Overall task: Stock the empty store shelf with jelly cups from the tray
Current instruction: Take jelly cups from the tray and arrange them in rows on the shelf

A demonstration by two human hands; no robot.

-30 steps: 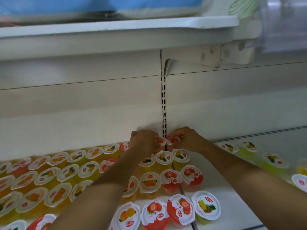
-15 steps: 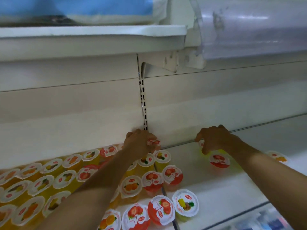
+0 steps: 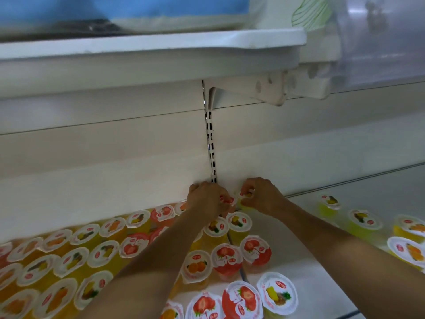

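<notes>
Stocking is well advanced: jelly cups [image 3: 128,247] pack the shelf [image 3: 305,268] left of centre, the right part remains sparsely filled, while the left hand [image 3: 205,199] and right hand [image 3: 261,195] each pinch a cup against the back wall; tray unseen.

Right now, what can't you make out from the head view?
- Tray: not in the head view at all.
- Red-lidded cup: mostly covered by the left hand.
- Yellow cup: largely hidden under the right hand.
- Lid brand text: too small and blurred.
- Front cups: cut off by the bottom edge.
</notes>
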